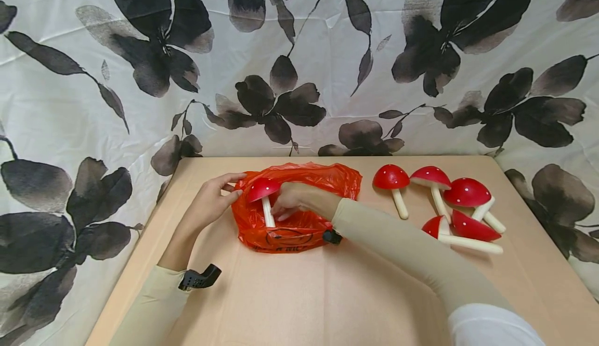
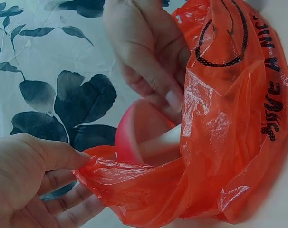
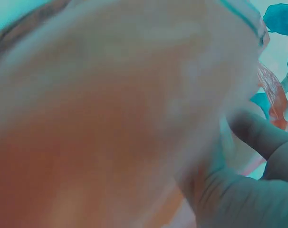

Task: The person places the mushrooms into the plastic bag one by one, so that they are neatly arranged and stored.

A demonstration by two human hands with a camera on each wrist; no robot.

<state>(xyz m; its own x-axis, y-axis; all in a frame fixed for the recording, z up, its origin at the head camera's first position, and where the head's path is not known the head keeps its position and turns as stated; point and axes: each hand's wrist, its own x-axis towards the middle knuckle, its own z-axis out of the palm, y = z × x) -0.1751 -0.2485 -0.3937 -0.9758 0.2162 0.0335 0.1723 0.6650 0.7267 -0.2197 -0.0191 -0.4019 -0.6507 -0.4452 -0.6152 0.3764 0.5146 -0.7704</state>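
Observation:
A red plastic bag [image 1: 299,239] with black print lies on the table, its mouth gathered open. My left hand [image 1: 212,203] is at its left side; in the left wrist view the thumb and fingers pinch the rim. One toy mushroom [image 1: 264,190], with a red cap and cream stem, stands in the mouth, its stem [image 2: 168,140] running behind the film. My right hand [image 1: 292,200] reaches into the bag just right of that stem. Its thumb is bent downward beside the mushroom, while its other fingers are partly hidden by the bag, so I cannot tell what they hold.
Several more red-capped mushrooms [image 1: 390,177] lie on the right part of the wooden table [image 1: 299,294], most of them in a close group. A floral cloth [image 1: 346,75] hangs behind the table's back edge. My right forearm crosses the table's right side.

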